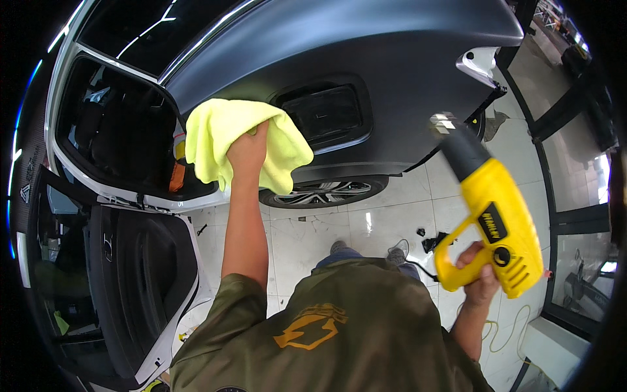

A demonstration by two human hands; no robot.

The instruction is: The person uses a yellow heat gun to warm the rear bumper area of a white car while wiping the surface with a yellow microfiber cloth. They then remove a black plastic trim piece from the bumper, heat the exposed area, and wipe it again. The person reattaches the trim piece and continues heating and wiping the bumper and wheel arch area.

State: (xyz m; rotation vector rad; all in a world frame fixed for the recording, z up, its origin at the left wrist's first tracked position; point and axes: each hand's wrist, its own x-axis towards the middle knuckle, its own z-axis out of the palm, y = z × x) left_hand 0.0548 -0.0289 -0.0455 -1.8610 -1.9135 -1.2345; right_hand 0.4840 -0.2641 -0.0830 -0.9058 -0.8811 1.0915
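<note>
My left hand (248, 153) is closed on a bright yellow-green cloth (212, 134), which hangs in loose folds in front of the car's rear side panel (313, 59). Whether the cloth presses on the panel I cannot tell. Just right of it is a dark rounded-square recess (323, 114) in the satin grey-blue bodywork. On the right, my right hand (480, 277) grips the handle of a yellow and black heat gun (503, 215). Its metal nozzle (444, 123) points up and left, toward the panel's lower rear part, apart from it.
An open car door (147, 281) stands at the left, beside the door opening (121, 124). Below the panel sits the rear wheel (326, 193). Black scraps (434, 242) lie on the tiled floor (385, 222); a yellow cord (499, 340) and glass-panelled frames (578, 222) are at right.
</note>
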